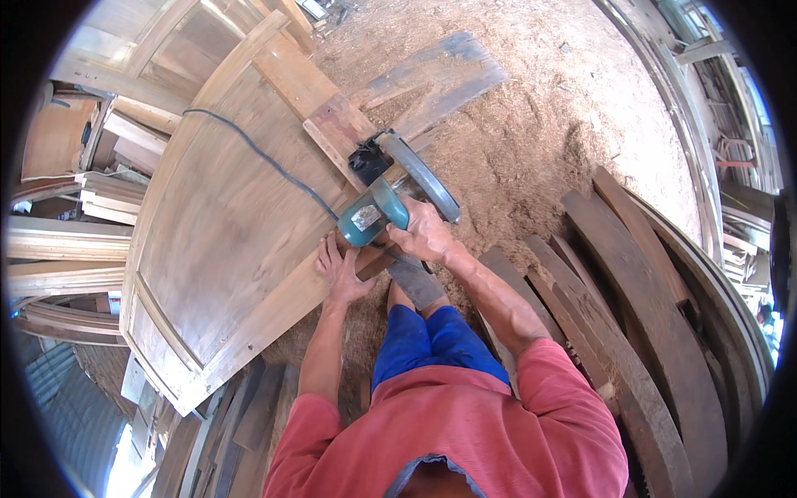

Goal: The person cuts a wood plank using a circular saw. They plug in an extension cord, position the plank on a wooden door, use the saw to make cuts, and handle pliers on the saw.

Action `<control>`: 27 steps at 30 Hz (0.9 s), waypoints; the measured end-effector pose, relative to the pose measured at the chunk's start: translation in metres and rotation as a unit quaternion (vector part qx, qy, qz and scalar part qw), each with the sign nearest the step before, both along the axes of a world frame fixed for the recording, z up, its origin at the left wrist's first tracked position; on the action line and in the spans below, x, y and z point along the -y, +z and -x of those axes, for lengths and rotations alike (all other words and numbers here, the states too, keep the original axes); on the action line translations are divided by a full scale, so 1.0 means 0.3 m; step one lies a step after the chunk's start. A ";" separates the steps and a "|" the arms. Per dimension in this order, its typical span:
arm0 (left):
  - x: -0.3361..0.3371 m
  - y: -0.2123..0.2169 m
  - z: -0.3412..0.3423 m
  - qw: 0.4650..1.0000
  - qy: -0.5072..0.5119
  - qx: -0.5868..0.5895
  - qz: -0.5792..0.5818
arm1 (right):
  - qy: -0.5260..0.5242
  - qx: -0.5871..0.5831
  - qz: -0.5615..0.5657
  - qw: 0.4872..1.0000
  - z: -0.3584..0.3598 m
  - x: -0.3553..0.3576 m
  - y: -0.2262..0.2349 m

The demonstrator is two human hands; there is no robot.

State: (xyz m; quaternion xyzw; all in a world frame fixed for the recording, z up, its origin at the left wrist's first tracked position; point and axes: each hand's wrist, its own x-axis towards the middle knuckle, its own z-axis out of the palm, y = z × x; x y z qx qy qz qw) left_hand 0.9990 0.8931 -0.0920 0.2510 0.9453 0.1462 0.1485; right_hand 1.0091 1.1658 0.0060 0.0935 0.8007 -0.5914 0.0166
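Note:
A teal circular saw (362,220) with a dark grey blade guard sits at the right-hand edge of a large wooden panel (224,216). My right hand (425,232) is wrapped round the saw's rear handle. Flat on the panel's near frame piece lies my left hand (339,267), fingers spread, just left of the saw's motor housing. From the saw a dark cord (259,152) runs across the panel to the far left. A reddish-brown board (336,124) lies against the saw's front. The blade itself is hidden.
Sawdust covers the ground (573,91) ahead, where a weathered plank (448,79) lies. Curved dark timbers (656,274) are piled close on my right. Stacked boards (70,241) stand at the left, and more planks (224,440) lie near my left side.

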 end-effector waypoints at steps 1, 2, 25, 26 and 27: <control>0.002 -0.005 -0.006 1.000 -0.004 -0.001 -0.002 | -0.004 -0.001 -0.002 1.000 -0.010 -0.010 0.023; 0.006 -0.003 0.000 1.000 -0.006 -0.005 0.000 | -0.020 0.000 -0.002 1.000 -0.012 -0.020 0.059; 0.007 -0.039 0.030 0.997 -0.072 -0.011 0.002 | -0.341 0.176 0.087 0.919 -0.505 -0.315 -0.083; 0.009 -0.045 0.035 0.997 -0.081 -0.018 -0.008 | -0.341 0.181 0.090 0.918 -0.497 -0.316 -0.095; 0.013 -0.050 0.038 0.995 -0.090 -0.024 -0.019 | -0.319 0.204 0.094 0.921 -0.487 -0.319 -0.099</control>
